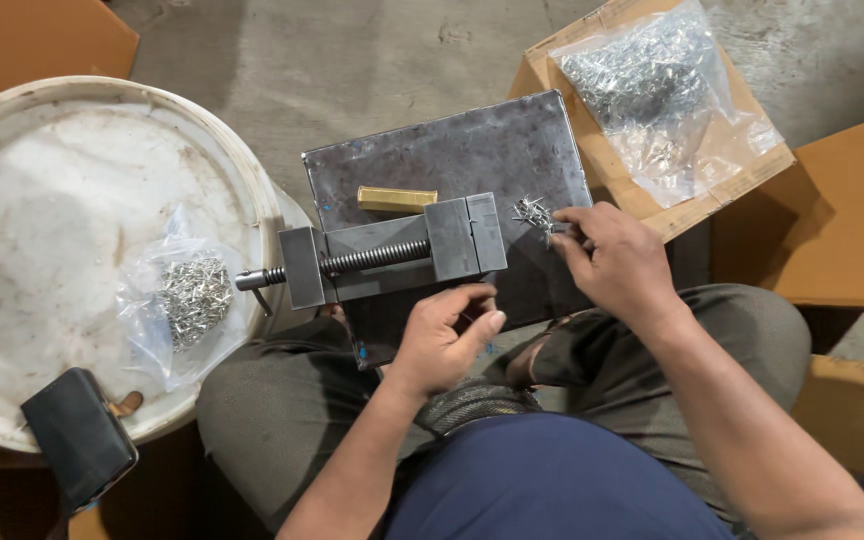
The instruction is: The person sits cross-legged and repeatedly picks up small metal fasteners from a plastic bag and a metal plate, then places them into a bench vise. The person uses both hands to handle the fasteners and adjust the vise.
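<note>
Pins (533, 212) under right hand (617, 262), bagged pins (195, 296) aside.

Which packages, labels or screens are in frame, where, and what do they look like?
Clear plastic bag: top right, on a brown cardboard box, crumpled, full of small silvery metal pieces.
Smaller clear bag: on the white round lid at left, holding a clump of the same silvery pieces.
Phone: lower left edge of the lid, dark rectangular case, screen not visible.
No labels or signs can be made out.
</note>
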